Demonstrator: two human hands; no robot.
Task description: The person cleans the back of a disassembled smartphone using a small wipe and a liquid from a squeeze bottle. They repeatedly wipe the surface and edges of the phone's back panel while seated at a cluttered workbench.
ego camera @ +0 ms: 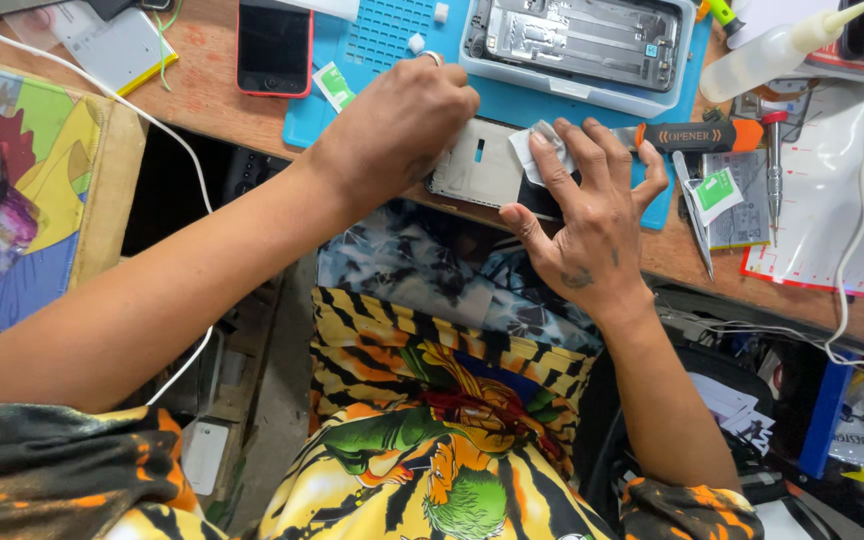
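A white phone back cover [484, 165] lies at the front edge of the blue work mat [382, 40]. My left hand [397, 130] rests fisted on the cover's left end and holds it down. My right hand [592, 225] presses a small white wipe [542, 150] onto the cover's right end with index and middle fingers, the other fingers spread. An opened phone frame [577, 40] with bare metal insides sits further back on the mat.
A red-cased phone [274, 45] lies at the mat's left. An orange-handled opener tool [702, 135], tweezers [697, 215], a screwdriver [774, 165] and a squeeze bottle [772, 55] lie to the right. White cables [857, 230] cross the desk.
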